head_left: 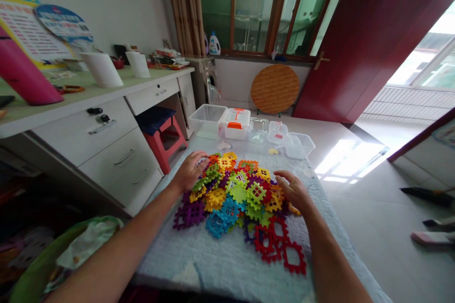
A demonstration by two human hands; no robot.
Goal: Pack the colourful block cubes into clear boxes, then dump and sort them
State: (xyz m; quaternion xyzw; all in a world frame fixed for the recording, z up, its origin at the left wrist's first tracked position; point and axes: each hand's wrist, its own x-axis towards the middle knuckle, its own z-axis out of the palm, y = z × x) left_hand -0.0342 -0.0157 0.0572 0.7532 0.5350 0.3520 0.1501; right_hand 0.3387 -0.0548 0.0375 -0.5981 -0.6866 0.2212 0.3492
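Observation:
A heap of colourful plastic interlocking building pieces (239,192) lies on the cloth-covered table (170,265). My left hand (191,169) rests against the heap's left side, fingers curved but apart, with no piece visibly held. On the opposite side, my right hand (292,188) is beside orange and yellow pieces, its fingers spread. Purple pieces (189,213) lie near the left forearm. Blue pieces (223,218) are at the front of the pile, and red square frames (279,246) spread toward the right forearm.
Behind the heap stand a clear open bin (208,118), a white box with orange latches (235,124), and clear containers (258,130), (299,144). A desk with drawers (106,128) and a red stool (163,144) are at left. A green basket (39,265) sits lower left.

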